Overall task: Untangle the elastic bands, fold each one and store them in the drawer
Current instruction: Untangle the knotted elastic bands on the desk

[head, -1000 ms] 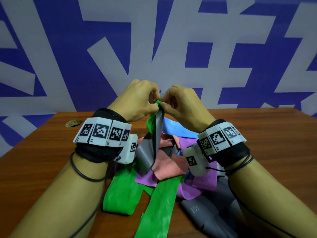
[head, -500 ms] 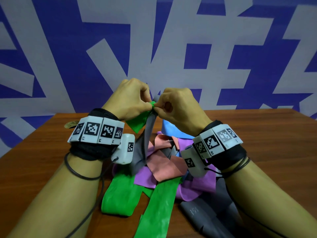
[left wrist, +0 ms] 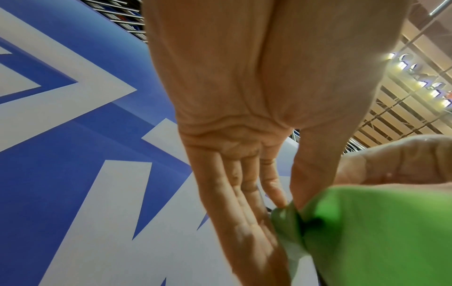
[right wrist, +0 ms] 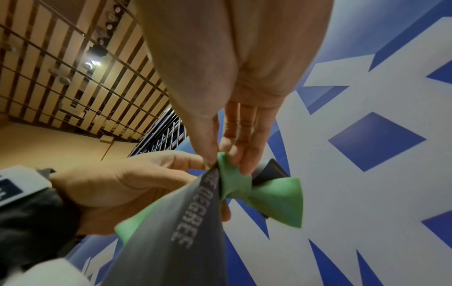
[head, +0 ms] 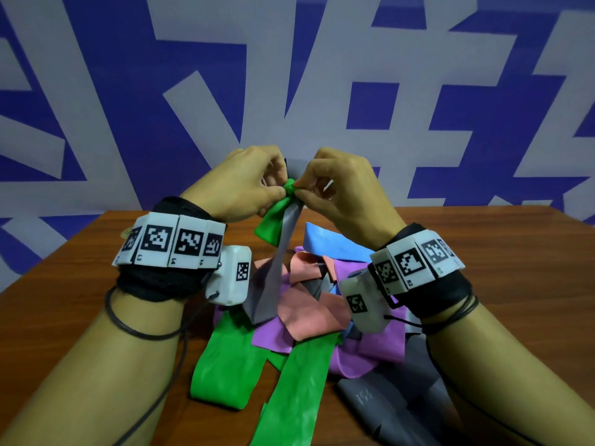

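Since a second ago we've lifted the knot [head: 290,188] higher above the pile [head: 309,304] on the table [head: 515,252]; left hand [head: 244,185] and right hand [head: 341,188] both pinch its green band [head: 272,225], picking it off the grey band [head: 283,252].

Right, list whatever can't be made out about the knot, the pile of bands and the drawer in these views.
- Green elastic band's knot: head view, the left hand and right hand cover how it wraps the grey elastic band.
- Same knot: left wrist view, blurred, too close.
- Pile of coloured bands: wrist-worn cameras and overlaps hide the crossings.
- Drawer: in no view.
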`<state>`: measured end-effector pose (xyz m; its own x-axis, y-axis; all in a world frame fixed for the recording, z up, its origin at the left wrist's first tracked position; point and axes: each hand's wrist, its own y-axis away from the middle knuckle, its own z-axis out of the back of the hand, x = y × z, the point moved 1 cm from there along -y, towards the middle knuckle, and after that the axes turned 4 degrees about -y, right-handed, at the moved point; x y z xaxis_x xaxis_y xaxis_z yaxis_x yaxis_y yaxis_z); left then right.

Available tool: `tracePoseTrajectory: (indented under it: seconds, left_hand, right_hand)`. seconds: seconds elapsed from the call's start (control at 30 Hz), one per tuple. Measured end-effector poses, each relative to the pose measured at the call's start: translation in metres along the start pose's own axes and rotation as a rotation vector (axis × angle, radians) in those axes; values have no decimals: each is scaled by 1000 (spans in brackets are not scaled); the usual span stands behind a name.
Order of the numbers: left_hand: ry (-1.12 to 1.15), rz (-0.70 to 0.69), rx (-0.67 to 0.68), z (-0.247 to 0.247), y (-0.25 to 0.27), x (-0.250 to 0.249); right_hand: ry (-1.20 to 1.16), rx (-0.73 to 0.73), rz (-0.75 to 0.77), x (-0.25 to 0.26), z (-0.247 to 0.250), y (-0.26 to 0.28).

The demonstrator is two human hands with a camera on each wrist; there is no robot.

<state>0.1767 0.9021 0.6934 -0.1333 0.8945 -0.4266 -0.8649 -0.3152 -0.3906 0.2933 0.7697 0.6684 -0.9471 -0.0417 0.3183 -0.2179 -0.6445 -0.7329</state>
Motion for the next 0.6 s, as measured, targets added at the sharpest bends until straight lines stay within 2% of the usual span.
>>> tracePoseTrajectory:
  seconds: [0.17, 0.37, 0.6]
  left_hand:
    - [70, 41, 46, -3, 0, -3]
    - [112, 74, 2, -7, -1, -6]
    - [101, 39, -39, -12, -2, -8]
  right_hand:
    - [7, -51, -23, -6, 2, 0]
    - [21, -42, -85, -8, -1, 0]
    - [18, -72, -160, -3, -3, -1]
